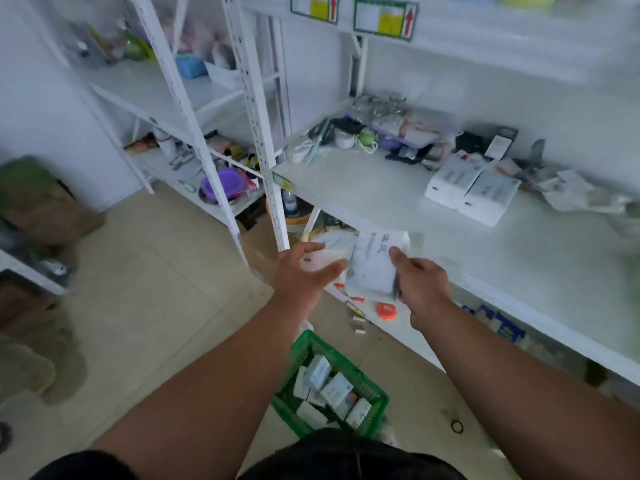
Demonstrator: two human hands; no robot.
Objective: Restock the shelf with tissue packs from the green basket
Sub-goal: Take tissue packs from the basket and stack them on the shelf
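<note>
Head view, blurred by motion: both hands are raised in front of the white shelf (398, 202), each carrying a tissue pack up from below. Left hand (304, 271) has its grip closed loosely around a pale tissue pack (323, 259), fingers curled over the top and thumb underneath, so the pack rides flat and can slide onto the board. Right hand (415, 275) pinches a second, larger pack (375, 263) by its 5 o'clock corner, thumb on the printed face, pack tilted up toward the shelf edge; that looks like a carry hold, not a placing one. Both packs sit just short of the shelf's front lip, not yet on it. Green basket (298, 355) stands on the floor at 6 o'clock, directly under the forearms, close to the body, probably so reaching down and lifting up is one short motion; several boxed packs (320, 372) lie loose inside, so the restock seems far from done. On the shelf at 2 o'clock, two white packs (471, 188) lie side by side, touching, likely the start of the row, with bare board in front of them. Clutter at the back, 12 to 1 o'clock, leaves the front free. Next move calls for clearing the lip and setting the packs beside that pair.
</note>
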